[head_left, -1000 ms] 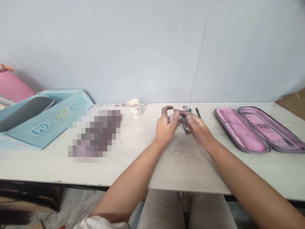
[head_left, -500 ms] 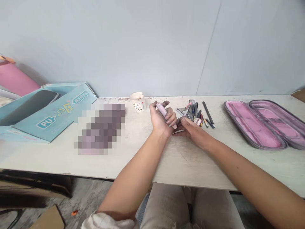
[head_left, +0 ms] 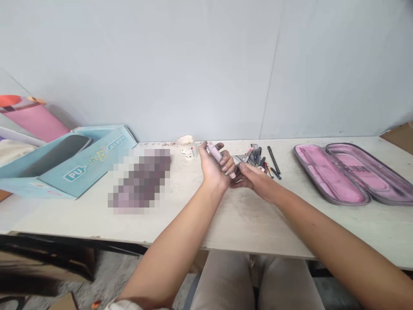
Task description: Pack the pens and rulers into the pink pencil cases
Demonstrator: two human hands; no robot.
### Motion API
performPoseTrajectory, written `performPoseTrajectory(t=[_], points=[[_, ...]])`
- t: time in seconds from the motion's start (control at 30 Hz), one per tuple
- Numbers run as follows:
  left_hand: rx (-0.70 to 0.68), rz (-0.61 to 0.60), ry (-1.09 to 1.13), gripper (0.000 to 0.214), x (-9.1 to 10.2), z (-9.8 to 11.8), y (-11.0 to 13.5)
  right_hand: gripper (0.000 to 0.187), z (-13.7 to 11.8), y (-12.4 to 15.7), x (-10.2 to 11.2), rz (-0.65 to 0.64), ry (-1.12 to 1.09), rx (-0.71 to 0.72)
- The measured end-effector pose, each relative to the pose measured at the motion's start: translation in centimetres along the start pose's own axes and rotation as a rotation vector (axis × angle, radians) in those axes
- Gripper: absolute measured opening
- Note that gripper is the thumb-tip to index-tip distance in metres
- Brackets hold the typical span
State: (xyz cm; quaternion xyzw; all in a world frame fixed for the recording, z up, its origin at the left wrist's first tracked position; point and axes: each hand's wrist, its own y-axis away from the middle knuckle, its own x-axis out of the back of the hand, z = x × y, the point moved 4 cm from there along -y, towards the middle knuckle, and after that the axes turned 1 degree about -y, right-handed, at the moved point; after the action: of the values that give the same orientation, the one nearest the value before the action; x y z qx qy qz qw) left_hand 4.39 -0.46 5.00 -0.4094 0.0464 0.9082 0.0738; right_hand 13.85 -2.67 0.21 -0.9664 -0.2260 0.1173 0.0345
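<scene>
My left hand (head_left: 213, 167) lies palm up, its fingers curled around a pale pink marker (head_left: 217, 155) that slants across the palm. The marker's lower end reaches towards my right hand (head_left: 254, 178), whose fingers rest close beside my left hand. Whether they grip the marker is hidden. Just beyond my hands lies a loose pile of pens and markers (head_left: 256, 157), with a clear plastic set square (head_left: 241, 158) at its left side. A dark pencil (head_left: 273, 159) lies apart at its right.
An open pink-lined pencil case (head_left: 332, 174) lies on the white table (head_left: 245, 224) to the right. To the left stand a paper cup (head_left: 187, 147), a pixelated blurred object (head_left: 140, 181) and a light blue cardboard box (head_left: 72, 165). A wall runs along the table's back.
My hands have moved left, off the pile, which now shows. My left hand has turned palm up with the pink marker in it. The view has shifted slightly.
</scene>
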Motion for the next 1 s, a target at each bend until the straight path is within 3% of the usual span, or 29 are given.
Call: performPoseTrajectory(t=[0.13, 0.23, 0.37, 0.47, 0.6, 0.73, 0.8, 0.9, 1.0], points=[[-0.013, 0.004, -0.02, 0.04, -2.3, -0.9, 0.3, 0.035, -1.9, 1.4, 1.3, 0.049, 0.313, 0.092], [0.04, -0.03, -0.043, 0.037, -4.9, -3.5, -0.2, 0.029, -3.3, 3.5, 3.9, 0.17, 0.571, 0.125], [0.101, -0.092, -0.079, 0.039, -9.6, -9.0, -1.3, 0.022, -5.3, 7.8, 9.0, 0.373, 0.69, 0.09], [0.169, -0.164, -0.177, 0.041, -13.2, -14.1, -1.8, 0.022, -6.7, 12.0, 13.3, 0.595, 0.897, 0.072], [0.107, -0.309, -0.641, 0.046, -16.3, -19.8, -2.5, 0.02, -8.0, 17.2, 18.3, 0.843, 1.388, -0.017], [-0.162, -0.586, -1.411, 0.05, -17.4, -23.2, -2.9, 0.024, -8.6, 19.9, 22.3, 0.955, 1.711, -0.154], [-0.225, -0.726, -1.726, 0.055, -17.0, -24.4, -2.7, 0.025, -8.9, 20.1, 23.8, 0.957, 1.798, -0.225], [-0.209, -0.803, -1.96, 0.061, -16.0, -25.2, -2.4, 0.024, -9.2, 19.5, 25.2, 0.929, 1.865, -0.274], [-0.197, -0.818, -2.0, 0.066, -15.4, -25.2, -2.1, 0.028, -9.2, 19.0, 25.6, 0.939, 1.87, -0.273]])
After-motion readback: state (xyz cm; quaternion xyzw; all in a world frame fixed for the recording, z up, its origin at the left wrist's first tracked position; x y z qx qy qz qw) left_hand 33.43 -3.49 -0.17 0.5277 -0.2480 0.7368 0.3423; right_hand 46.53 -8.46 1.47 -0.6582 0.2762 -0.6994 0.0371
